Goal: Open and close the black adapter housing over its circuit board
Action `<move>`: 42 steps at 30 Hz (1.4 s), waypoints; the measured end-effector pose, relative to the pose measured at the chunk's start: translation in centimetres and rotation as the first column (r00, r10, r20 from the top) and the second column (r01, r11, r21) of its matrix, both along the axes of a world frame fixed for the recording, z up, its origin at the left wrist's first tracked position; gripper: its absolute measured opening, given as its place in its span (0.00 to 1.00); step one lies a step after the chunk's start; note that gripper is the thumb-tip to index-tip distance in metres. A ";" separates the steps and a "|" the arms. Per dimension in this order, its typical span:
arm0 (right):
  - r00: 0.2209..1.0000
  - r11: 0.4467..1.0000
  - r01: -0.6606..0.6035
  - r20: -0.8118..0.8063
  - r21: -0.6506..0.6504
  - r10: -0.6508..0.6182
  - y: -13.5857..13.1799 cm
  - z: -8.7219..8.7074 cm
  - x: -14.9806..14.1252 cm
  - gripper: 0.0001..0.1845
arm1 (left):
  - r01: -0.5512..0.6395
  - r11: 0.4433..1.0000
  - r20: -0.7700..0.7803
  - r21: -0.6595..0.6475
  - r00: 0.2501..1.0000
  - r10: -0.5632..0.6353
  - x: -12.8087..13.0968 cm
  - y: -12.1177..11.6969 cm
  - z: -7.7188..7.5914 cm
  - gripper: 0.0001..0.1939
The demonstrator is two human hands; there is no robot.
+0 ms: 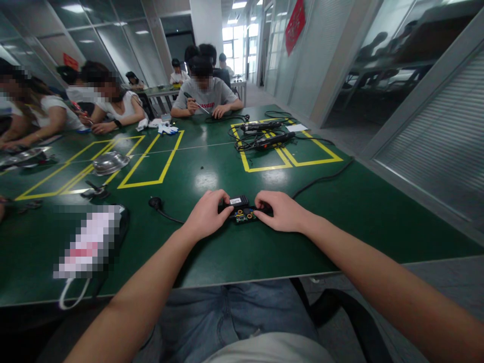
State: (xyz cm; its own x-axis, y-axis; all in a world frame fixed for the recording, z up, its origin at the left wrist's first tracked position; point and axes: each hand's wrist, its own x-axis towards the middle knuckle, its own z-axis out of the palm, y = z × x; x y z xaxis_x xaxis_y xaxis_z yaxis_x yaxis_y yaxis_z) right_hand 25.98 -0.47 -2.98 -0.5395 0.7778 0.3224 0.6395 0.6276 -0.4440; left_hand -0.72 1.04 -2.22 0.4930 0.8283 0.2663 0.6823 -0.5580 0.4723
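Between my two hands, just above the green table, lies a small circuit board with copper-ringed coils and other parts on it. Behind the board is a black plastic casing with a white label. My left hand is closed in a pinch at the left end of the board and casing. My right hand pinches the right end, its fingertips partly hidden. A black cord with a plug runs out from under my left hand. Another black cable leads away from the right side.
Two black electric screwdrivers with tangled cords lie inside yellow tape outlines. A metal bowl stands at the left, near a pixelated pouch-like item and white gloves. A person across the table holds a screwdriver; others sit at the left.
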 end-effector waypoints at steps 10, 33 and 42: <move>0.998 0.999 -0.013 -0.056 -0.035 0.011 -0.3 -0.1 -0.1 0.04 | 0.154 0.985 -0.121 -0.077 0.979 -0.163 -0.5 -1.7 1.6 0.04; 0.997 0.998 -0.016 -0.080 -0.057 0.012 -1.0 0.0 0.6 0.04 | 0.182 0.975 -0.066 -0.131 0.979 -0.192 -1.3 -2.0 2.3 0.06; 0.989 0.996 0.079 0.122 0.032 -0.082 -1.1 -0.7 2.2 0.13 | 0.208 0.962 0.012 -0.179 0.978 -0.209 -2.2 -1.5 1.8 0.06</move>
